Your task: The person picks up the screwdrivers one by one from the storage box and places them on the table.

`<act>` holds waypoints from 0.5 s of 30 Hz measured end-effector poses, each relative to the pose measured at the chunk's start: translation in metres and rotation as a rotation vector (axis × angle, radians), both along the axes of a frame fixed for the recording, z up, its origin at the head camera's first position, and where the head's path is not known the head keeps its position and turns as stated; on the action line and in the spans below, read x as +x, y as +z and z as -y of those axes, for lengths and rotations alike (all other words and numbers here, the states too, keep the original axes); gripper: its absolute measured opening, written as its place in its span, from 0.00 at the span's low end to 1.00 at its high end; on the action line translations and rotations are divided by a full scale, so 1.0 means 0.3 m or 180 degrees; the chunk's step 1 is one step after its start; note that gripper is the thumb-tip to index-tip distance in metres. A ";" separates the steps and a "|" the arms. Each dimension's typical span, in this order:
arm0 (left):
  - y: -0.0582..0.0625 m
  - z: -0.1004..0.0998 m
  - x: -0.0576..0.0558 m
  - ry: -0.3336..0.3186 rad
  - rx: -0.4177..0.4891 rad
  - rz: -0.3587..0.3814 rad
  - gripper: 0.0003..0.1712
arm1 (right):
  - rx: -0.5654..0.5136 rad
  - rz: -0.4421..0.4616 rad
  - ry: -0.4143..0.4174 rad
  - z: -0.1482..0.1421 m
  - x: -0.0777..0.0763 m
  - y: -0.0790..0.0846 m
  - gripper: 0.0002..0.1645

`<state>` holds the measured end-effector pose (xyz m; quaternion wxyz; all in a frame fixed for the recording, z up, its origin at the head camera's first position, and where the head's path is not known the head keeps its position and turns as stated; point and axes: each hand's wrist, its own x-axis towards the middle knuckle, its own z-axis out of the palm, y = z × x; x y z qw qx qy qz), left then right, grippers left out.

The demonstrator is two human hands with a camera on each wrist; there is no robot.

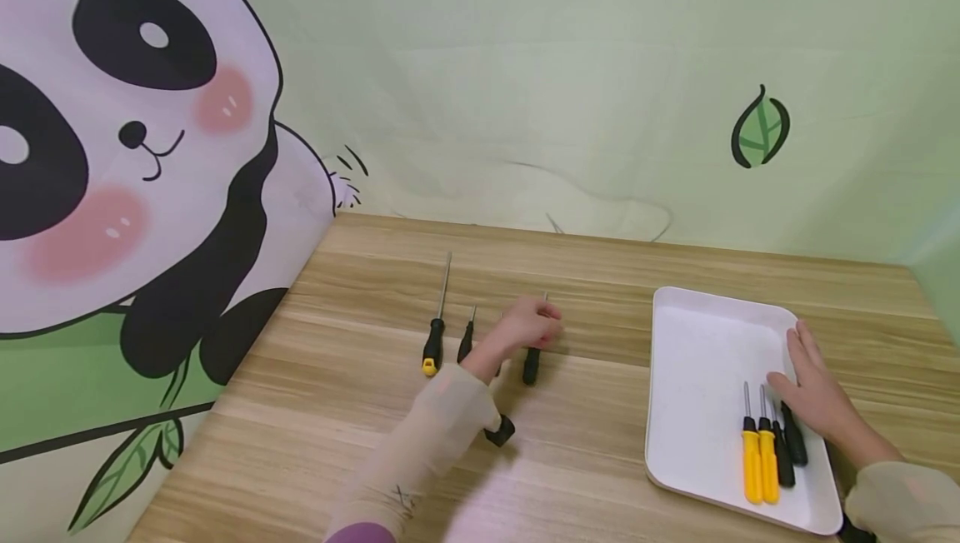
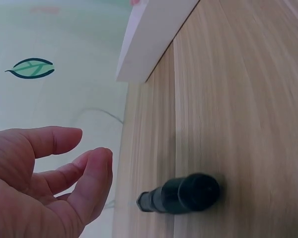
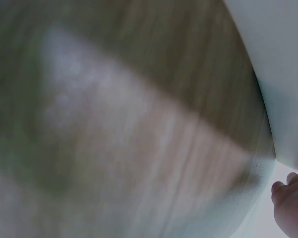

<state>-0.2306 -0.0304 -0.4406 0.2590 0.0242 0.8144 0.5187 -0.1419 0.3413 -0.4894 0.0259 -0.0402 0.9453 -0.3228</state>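
My left hand (image 1: 531,322) is over the table beside a black-handled screwdriver (image 1: 531,366), its fingers loosely bent. In the left wrist view, a gap shows between thumb and fingers, and the black screwdriver handle (image 2: 191,193) lies on the wood apart from them. My right hand (image 1: 821,393) rests at the right rim of a white tray (image 1: 697,376), fingers extended. Inside the tray lie two yellow-handled screwdrivers (image 1: 752,464) and two black-handled screwdrivers (image 1: 793,435), side by side. In the right wrist view only some fingertips (image 3: 288,191) show at the edge.
Left of my left hand lie a long screwdriver (image 1: 432,347) with a black and yellow handle and a smaller black screwdriver (image 1: 466,341). My left forearm mostly hides another one. Behind the wooden table (image 1: 585,435) stands a pale green wall (image 1: 480,93) with a panda picture.
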 end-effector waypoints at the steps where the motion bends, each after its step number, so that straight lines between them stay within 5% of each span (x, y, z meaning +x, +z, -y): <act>1: -0.001 -0.004 0.000 -0.0015 0.0023 0.0009 0.18 | -0.0001 -0.0001 0.0002 0.000 0.000 0.000 0.41; 15: 0.005 -0.071 0.035 -0.0249 0.0379 0.0136 0.17 | -0.0016 -0.0021 0.0021 -0.002 -0.001 0.004 0.41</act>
